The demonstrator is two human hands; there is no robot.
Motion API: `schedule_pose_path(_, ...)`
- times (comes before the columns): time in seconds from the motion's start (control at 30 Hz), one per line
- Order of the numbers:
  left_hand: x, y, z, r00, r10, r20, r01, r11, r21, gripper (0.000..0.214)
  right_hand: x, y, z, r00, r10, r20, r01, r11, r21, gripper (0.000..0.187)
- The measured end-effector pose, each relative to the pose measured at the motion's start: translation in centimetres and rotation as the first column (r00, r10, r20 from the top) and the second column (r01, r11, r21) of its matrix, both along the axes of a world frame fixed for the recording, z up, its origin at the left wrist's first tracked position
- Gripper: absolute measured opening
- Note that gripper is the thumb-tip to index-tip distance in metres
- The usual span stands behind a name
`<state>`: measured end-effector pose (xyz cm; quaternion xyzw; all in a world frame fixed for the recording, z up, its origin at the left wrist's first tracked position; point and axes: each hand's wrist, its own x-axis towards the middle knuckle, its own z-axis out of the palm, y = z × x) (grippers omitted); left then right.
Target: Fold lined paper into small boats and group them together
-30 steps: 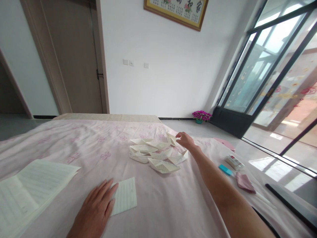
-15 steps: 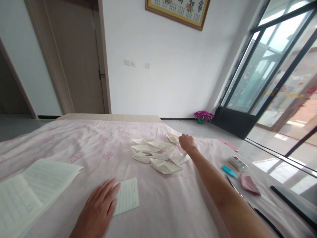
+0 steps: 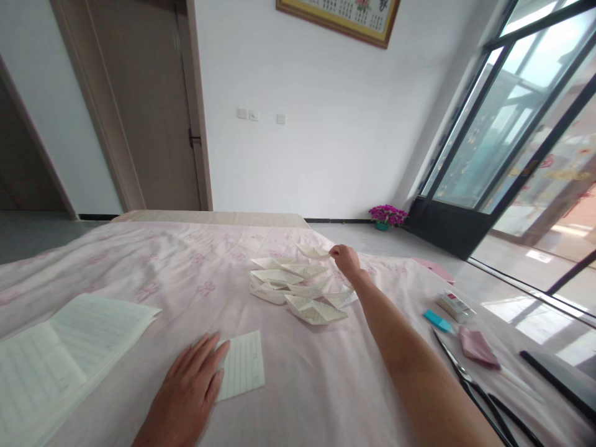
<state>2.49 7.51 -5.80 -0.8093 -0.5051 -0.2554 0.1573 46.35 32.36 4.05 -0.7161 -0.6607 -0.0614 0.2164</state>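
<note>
My right hand (image 3: pixel 345 259) reaches far forward and pinches the right tip of a paper boat (image 3: pixel 313 251), just behind a cluster of other boats. Several folded paper boats (image 3: pixel 288 282) made from lined paper sit close together on the pink cloth, the nearest boat (image 3: pixel 316 310) at the front of the group. Flat on the cloth, my left hand (image 3: pixel 194 375) rests with its fingers stretched over the left edge of a folded lined sheet (image 3: pixel 244 366). An open notebook (image 3: pixel 93 335) lies to the left of that hand.
On the right lie scissors (image 3: pixel 463 372), a blue eraser (image 3: pixel 437 321), a small white box (image 3: pixel 456 307), a pink cloth piece (image 3: pixel 478 347) and a dark-edged flat object (image 3: pixel 554 379). The flowered tablecloth (image 3: pixel 177 267) has wrinkles. Purple flowers (image 3: pixel 388 215) stand on the floor beyond.
My right hand has moved slightly away and to the left, carrying the paper boat behind the cluster. My left hand stays on the folded sheet. The view has shifted a little.
</note>
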Motion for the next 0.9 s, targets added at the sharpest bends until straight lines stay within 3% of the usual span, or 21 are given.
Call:
schedule_pose_path(0.5,0.0,0.0,0.0,1.0,-0.01,0.007,0.01,1.0,0.013,0.04,0.2,1.1,-2.0,0.957,0.116,-0.265,-0.109,0.993,0.041,0.021)
schedule_pose_path(0.9,0.0,0.1,0.1,1.0,-0.004,-0.008,0.004,1.0,0.02,0.04,-0.1,1.8,-2.7,0.949,0.101,-0.299,-0.115,0.993,-0.029,0.023)
